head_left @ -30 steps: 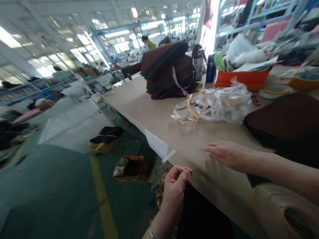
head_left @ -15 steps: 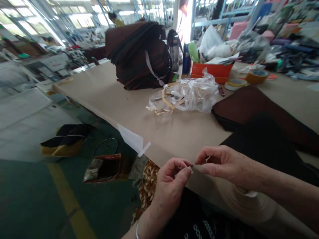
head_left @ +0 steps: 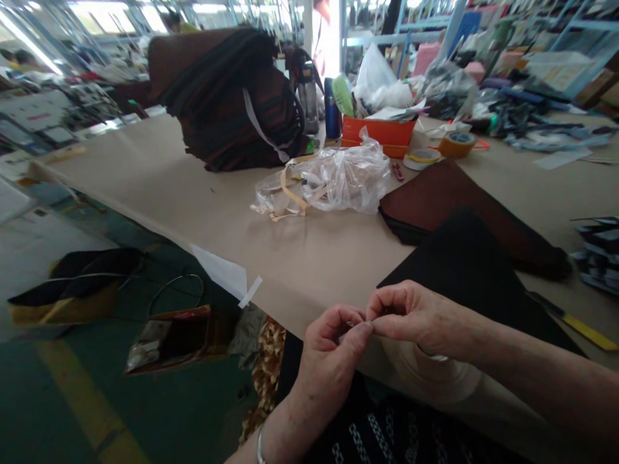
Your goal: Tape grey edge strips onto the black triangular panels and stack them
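Note:
My left hand (head_left: 336,351) is closed, thumb against the curled fingers, on a small whitish piece that is mostly hidden. My right hand (head_left: 416,319) meets it fingertip to fingertip, its thumb and forefinger pinched; what lies between them is too small to name. Both hands are over the near edge of the paper-covered table (head_left: 309,258). Just beyond my right hand lies black fabric (head_left: 464,270), with brown fabric (head_left: 449,200) behind it. Below my right hand is a pale roll (head_left: 435,380).
A plastic bag (head_left: 348,177) and a big stack of dark brown pieces (head_left: 227,103) stand farther back. Near them are an orange box (head_left: 377,134) and tape rolls (head_left: 457,145). A yellow-handled tool (head_left: 587,332) lies at the right; an open box (head_left: 174,338) is at lower left.
The view has turned to the right, so the table things sit further left. My right hand has come in to touch my left fingertips. The yellow-handled tool has come into view.

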Available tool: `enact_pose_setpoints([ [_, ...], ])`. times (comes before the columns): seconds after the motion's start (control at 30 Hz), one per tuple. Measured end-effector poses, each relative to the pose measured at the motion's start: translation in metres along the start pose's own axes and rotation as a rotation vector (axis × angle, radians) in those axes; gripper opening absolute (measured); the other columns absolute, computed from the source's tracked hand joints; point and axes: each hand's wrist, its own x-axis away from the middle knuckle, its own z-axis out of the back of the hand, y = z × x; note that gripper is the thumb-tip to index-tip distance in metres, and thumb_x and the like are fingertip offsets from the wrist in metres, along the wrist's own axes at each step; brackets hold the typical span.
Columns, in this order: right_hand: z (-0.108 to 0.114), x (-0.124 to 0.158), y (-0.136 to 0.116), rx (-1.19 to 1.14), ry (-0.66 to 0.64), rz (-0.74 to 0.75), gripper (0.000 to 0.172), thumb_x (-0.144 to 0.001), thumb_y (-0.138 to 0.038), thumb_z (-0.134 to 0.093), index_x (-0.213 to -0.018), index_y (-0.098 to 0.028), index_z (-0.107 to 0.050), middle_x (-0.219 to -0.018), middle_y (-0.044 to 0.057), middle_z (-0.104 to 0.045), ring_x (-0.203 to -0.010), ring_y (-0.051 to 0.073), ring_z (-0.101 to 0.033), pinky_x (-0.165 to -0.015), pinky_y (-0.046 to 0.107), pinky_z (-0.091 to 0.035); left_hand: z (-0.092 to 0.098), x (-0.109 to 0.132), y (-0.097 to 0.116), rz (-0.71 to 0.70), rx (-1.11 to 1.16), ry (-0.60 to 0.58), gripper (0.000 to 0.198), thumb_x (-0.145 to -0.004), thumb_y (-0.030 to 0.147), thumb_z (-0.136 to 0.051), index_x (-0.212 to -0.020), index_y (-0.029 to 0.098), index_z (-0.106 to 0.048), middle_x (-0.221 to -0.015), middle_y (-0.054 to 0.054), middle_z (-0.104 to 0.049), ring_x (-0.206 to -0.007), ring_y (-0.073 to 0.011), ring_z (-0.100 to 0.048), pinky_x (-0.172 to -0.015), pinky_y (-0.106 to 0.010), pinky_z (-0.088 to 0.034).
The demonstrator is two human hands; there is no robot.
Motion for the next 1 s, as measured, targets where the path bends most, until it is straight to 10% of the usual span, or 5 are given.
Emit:
enact_pose_setpoints([
  [0.53,0.035,0.008,-0.021,0.624,0.175,0.263,0.01,-0.072,-0.008,-0.051,-0.067,-0.015,-0.056,-0.062,-0.005,-0.052,-0.057,0.006,-0.044,-0.052,0.017,-0.035,-0.01,-0.019,-0.009,-0.373,-0.296,-0.061,0.021,-0.079,0.038,-0.069,-0.092,0.023,-0.061,-0.086,-0.002,-0.066,-0.083,-0.0162,-0.062,-0.073,-0.027,-0.05],
  [0.73,0.077,0.02,0.0,0.875,0.344,0.458,0.012,-0.075,-0.008,-0.053,-0.066,-0.016,-0.054,-0.07,0.0,-0.055,-0.064,0.009,-0.049,-0.06,0.021,-0.04,-0.012,-0.023,-0.012,-0.641,-0.636,-0.127,0.023,-0.078,0.028,-0.071,-0.095,0.021,-0.056,-0.096,-0.006,-0.066,-0.099,-0.0196,-0.061,-0.095,-0.037,-0.046],
  [1.0,0.097,0.034,0.042,1.059,0.345,0.704,0.011,-0.086,-0.014,-0.054,-0.079,-0.019,-0.06,-0.079,0.004,-0.054,-0.085,0.016,-0.05,-0.077,0.031,-0.044,-0.027,-0.029,-0.018,-0.646,-0.901,-0.207,0.027,-0.079,0.022,-0.063,-0.104,0.019,-0.055,-0.112,-0.011,-0.062,-0.111,-0.0237,-0.055,-0.11,-0.053,-0.028],
])
